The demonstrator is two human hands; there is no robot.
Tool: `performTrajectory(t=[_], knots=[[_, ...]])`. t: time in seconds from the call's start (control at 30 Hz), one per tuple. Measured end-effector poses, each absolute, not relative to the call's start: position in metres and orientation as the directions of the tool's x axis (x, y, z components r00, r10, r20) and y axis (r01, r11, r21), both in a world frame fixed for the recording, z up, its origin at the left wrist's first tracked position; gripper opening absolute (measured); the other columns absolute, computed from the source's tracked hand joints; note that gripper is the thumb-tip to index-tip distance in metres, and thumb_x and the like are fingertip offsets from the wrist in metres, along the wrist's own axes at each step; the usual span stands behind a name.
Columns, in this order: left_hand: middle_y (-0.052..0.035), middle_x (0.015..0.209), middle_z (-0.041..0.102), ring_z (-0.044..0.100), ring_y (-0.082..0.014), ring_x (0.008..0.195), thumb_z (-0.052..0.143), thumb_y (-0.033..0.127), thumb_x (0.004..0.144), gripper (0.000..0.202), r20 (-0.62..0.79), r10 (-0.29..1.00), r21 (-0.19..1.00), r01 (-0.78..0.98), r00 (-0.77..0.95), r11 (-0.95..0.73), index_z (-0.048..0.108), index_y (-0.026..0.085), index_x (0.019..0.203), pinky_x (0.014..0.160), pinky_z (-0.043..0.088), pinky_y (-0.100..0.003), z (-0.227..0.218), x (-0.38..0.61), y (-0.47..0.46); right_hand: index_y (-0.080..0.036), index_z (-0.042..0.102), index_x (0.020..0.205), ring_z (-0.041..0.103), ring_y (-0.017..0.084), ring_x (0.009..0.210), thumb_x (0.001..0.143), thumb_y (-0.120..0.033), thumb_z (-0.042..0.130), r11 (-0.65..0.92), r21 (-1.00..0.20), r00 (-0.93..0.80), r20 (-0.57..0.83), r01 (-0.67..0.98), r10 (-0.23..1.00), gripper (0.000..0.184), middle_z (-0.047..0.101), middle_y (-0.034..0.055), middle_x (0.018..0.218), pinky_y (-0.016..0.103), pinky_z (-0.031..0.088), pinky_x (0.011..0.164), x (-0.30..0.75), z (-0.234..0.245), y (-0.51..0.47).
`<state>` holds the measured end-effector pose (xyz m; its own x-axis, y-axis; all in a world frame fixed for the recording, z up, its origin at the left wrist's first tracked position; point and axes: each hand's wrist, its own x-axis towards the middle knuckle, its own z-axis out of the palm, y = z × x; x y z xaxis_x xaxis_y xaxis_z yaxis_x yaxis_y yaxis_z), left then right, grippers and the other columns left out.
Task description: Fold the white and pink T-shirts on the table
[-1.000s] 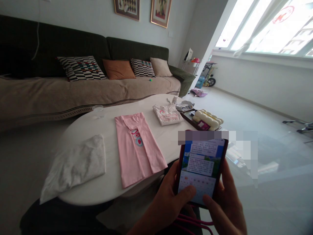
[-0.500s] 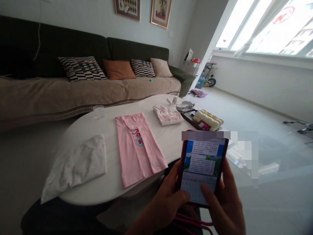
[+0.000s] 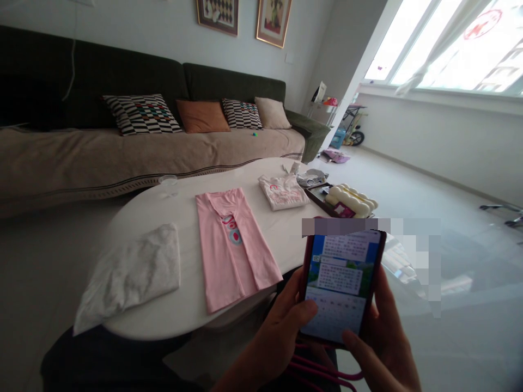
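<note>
A smartphone point(image 3: 337, 286) in a dark red case is held upright between my two hands, its lit screen showing text messages and a keyboard. My left hand point(image 3: 288, 316) grips its left side, thumb over the upper keyboard. Around the right edge curl the fingers of my right hand point(image 3: 382, 337), with the thumb at the screen's lower right. Pink cords point(image 3: 322, 370) hang below the phone. Left of my hands, a folded pink garment point(image 3: 235, 247) with a printed design lies on the white table point(image 3: 188, 212). A white folded item in clear plastic point(image 3: 134, 277) rests at the table's left.
Farther back are a folded white printed shirt point(image 3: 284, 191) and a dark tray point(image 3: 321, 197) beside a cream bubbly object point(image 3: 353, 200). A clear cup point(image 3: 168, 182) stands near the table's far edge. Behind runs a green sofa point(image 3: 232, 79) with cushions.
My left thumb has shifted up the keyboard, and my right thumb has moved down toward the screen's lower right corner. The whole view has shifted slightly.
</note>
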<state>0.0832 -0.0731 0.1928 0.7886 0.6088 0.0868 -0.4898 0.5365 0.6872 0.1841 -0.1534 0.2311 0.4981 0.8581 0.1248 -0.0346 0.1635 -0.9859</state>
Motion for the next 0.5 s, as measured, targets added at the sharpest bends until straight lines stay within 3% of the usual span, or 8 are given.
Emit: performTrajectory(t=[0.07,0.2,0.37,0.5], knots=[[-0.0103,0.127,0.055,0.063,-0.0252,0.096,0.053,0.030,0.086,0.053,0.098,0.600,0.705,-0.481,0.794,0.521,0.038,0.028,0.137,0.054,0.052,-0.022,0.1956,0.0825,-0.0729,-0.037,0.019,0.146,0.054,0.026,0.121,0.087,-0.026,0.056,0.172,-0.984,0.506,0.124,-0.050,0.854,0.072,0.049,0.0032,0.140,0.036,0.053,0.089,0.1849,0.2299,-0.1524],[-0.0104,0.131,0.052,0.056,-0.0287,0.111,0.065,0.015,0.076,0.074,0.187,0.572,0.787,-0.470,0.799,0.400,0.031,0.030,0.139,0.069,0.054,-0.028,0.2013,0.0796,-0.0733,-0.038,0.019,0.146,0.052,0.025,0.122,0.086,-0.026,0.058,0.182,-0.981,0.500,0.123,-0.070,0.857,0.072,0.049,0.0023,0.140,0.035,0.053,0.089,0.1883,0.2285,-0.1512],[-0.0101,0.131,0.052,0.052,-0.0290,0.117,0.062,0.014,0.075,0.070,0.232,0.598,0.770,-0.521,0.767,0.368,0.034,0.026,0.138,0.085,0.050,-0.037,0.2039,0.0784,-0.0728,-0.043,0.021,0.144,0.053,0.025,0.121,0.088,-0.028,0.056,0.151,-0.986,0.507,0.098,-0.065,0.856,0.068,0.050,0.0013,0.139,0.036,0.053,0.088,0.1884,0.2280,-0.1514],[-0.0084,0.128,0.055,0.056,-0.0267,0.112,0.058,0.012,0.076,0.064,0.206,0.592,0.753,-0.513,0.779,0.412,0.038,0.027,0.135,0.085,0.050,-0.036,0.2018,0.0791,-0.0710,-0.038,0.017,0.147,0.059,0.027,0.114,0.088,-0.029,0.058,0.113,-0.994,0.573,0.101,0.014,0.813,0.072,0.052,0.0037,0.137,0.038,0.056,0.084,0.1862,0.2252,-0.1488]])
